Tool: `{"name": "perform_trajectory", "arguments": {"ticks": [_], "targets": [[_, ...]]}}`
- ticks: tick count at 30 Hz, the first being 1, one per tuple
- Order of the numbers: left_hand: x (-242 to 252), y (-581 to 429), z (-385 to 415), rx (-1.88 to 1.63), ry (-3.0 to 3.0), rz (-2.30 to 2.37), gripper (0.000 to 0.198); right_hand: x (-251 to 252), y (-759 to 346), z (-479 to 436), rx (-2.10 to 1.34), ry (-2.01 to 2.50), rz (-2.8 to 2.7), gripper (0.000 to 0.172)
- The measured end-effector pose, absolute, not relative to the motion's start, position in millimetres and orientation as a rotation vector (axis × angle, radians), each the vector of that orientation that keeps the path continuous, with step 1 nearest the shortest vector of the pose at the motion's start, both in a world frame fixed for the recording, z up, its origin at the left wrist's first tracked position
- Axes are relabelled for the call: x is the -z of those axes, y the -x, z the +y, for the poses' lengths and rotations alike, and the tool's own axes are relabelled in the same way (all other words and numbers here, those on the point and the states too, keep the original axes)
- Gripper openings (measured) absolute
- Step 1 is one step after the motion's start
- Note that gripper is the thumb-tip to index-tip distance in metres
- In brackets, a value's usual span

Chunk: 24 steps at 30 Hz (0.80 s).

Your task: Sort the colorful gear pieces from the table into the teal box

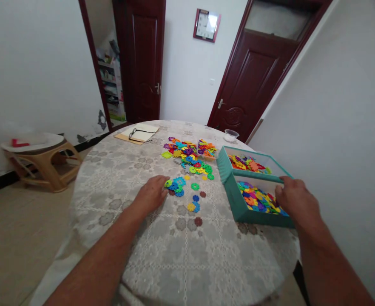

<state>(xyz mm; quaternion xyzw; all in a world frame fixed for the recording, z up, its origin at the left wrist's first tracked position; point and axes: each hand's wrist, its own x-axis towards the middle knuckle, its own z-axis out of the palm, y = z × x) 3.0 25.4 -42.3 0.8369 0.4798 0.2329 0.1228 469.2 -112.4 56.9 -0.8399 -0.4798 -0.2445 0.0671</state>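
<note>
My left hand (153, 193) rests low over the table, its fingers pinched at the near edge of a small cluster of plastic gears (179, 182) in blue, green and lime. A lime gear (168, 183) shows right at its fingertips. On the other side, my right hand (299, 197) is closed over the divider of a teal two-compartment box (238, 202), thumb on the near side. Colourful plastic gears (259, 199) fill the front compartment, partly covered by that hand. More pieces (248, 163) lie in the back compartment.
A big pile of gears (187, 151) spreads mid-table beside a clear tub of pieces (207, 148). Loose gears (198, 221) lie nearer me. Eyeglasses (132, 134) rest on a notebook (146, 132) at the far left. A clear bowl (231, 135) stands at the back right.
</note>
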Motion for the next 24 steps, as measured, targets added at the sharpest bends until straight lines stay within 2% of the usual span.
{"name": "perform_trajectory", "arguments": {"ticks": [3, 7, 11, 14, 20, 24], "targets": [[41.8, -9.6, 24.3, -0.589, -2.485, 1.345, 0.044, -55.4, -437.5, -110.7, 0.686, 2.225, -1.645, 0.039], [39.7, -14.9, 24.3, -0.518, -2.530, 1.269, 0.031, -48.1, -362.2, -97.4, 0.173, 1.880, -2.020, 0.033], [37.5, -17.1, 22.3, -0.498, -2.587, 1.270, 0.028, -28.2, -296.8, -69.9, -0.176, 1.736, -2.230, 0.031], [36.5, -17.6, 18.9, -0.466, -2.627, 1.266, 0.026, -10.1, -271.6, -39.6, -0.242, 1.713, -2.288, 0.035], [36.7, -15.9, 14.0, -0.482, -2.659, 1.170, 0.025, 16.9, -248.8, 19.7, -0.191, 1.620, -2.337, 0.055], [31.0, -15.8, 12.4, -0.464, -2.625, 1.180, 0.019, 25.1, -236.6, 40.7, -0.244, 1.575, -2.454, 0.058]]}}
